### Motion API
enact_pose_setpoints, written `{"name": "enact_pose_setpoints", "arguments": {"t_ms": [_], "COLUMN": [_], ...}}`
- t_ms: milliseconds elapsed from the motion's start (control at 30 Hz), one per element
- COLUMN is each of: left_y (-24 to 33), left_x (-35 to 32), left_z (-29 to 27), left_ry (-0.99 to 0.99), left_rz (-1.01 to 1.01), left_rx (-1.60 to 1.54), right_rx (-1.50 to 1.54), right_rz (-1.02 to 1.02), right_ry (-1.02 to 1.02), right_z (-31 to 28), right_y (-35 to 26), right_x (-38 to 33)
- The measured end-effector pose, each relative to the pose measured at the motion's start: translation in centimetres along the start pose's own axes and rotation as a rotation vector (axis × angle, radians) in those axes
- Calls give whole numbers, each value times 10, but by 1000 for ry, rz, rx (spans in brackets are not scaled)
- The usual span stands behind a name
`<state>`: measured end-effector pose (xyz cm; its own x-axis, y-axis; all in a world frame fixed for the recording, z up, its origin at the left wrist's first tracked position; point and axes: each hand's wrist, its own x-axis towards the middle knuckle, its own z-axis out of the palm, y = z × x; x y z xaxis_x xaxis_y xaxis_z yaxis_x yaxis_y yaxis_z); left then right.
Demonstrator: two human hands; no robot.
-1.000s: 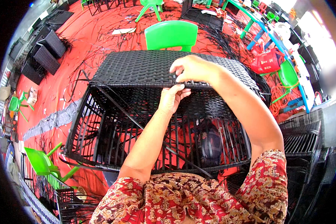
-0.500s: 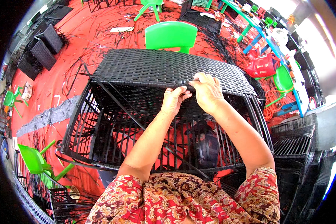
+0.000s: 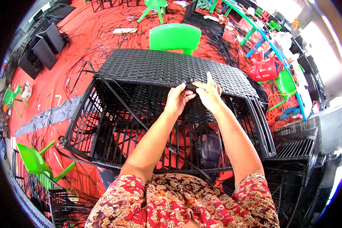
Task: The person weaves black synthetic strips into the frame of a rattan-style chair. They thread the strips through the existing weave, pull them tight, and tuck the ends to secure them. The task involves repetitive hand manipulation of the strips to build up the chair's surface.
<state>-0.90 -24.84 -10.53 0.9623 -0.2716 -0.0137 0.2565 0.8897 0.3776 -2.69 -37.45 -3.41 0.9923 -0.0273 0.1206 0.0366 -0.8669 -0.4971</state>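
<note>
A black woven wicker piece (image 3: pixel 155 70) lies in front of me, its edge turned toward me. My left hand (image 3: pixel 176 99) pinches a flat black strip at the middle of that edge, thumb on top and fingers curled below. Close beside it, my right hand (image 3: pixel 211 94) has its thumb against the same strip (image 3: pixel 190 87), the index finger pointing up over the weave. The strip is partly covered by my fingers. Below the woven panel, the open frame with black slats (image 3: pixel 117 140) reaches back toward my body.
Beyond the wicker piece stands a green chair (image 3: pixel 174 37). Another green chair (image 3: pixel 32 159) is at my lower left. Slatted black wicker furniture (image 3: pixel 292 146) stands at right, near a red bag (image 3: pixel 265 70) and a blue-legged table (image 3: pixel 271 40). Loose black strips litter the red floor covering (image 3: pixel 91 45).
My right index finger has lifted and straightened upward, and the right forearm has shifted slightly left. My left hand stays at the edge. The wicker piece has hardly moved.
</note>
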Motion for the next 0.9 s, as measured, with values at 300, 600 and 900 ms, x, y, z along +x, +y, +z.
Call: {"name": "enact_pose_setpoints", "arguments": {"t_ms": [300, 600, 900], "left_y": [-1, 3, 12], "left_x": [3, 13, 7], "left_z": [-9, -14, -10], "left_ry": [23, 72, 167], "left_rz": [-18, 19, 49], "left_rx": [51, 30, 205], "right_rx": [291, -106, -579], "right_rz": [-266, -792, -660], "right_ry": [285, 33, -412], "right_z": [6, -16, -27], "right_y": [-4, -23, -73], "right_x": [12, 48, 64]}}
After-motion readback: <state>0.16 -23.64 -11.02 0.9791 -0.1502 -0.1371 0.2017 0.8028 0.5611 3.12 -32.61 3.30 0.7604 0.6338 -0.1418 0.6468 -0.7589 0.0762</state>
